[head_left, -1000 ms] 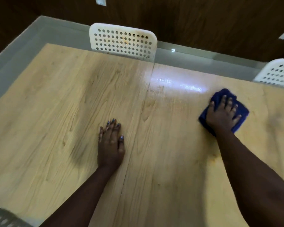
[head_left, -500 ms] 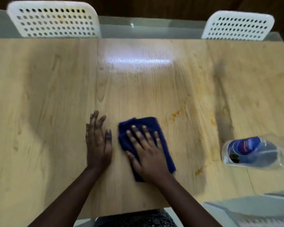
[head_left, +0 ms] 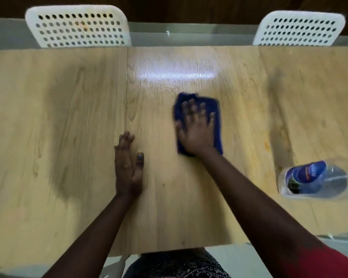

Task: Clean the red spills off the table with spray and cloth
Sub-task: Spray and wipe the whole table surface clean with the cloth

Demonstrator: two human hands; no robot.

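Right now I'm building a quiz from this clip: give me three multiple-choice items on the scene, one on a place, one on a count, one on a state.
1. Where does the spray bottle lie?
A. at the table's right edge
B. between the hands
C. on a chair

2. How many white perforated chairs stand behind the table?
A. one
B. two
C. four

3. What is the right hand doing?
A. pressing flat on the blue cloth
B. gripping the bottle
C. hanging off the table

Answers: 1 A, it lies on its side by the right edge; 2 B, two chair backs show; 3 A, spread fingers cover the cloth.
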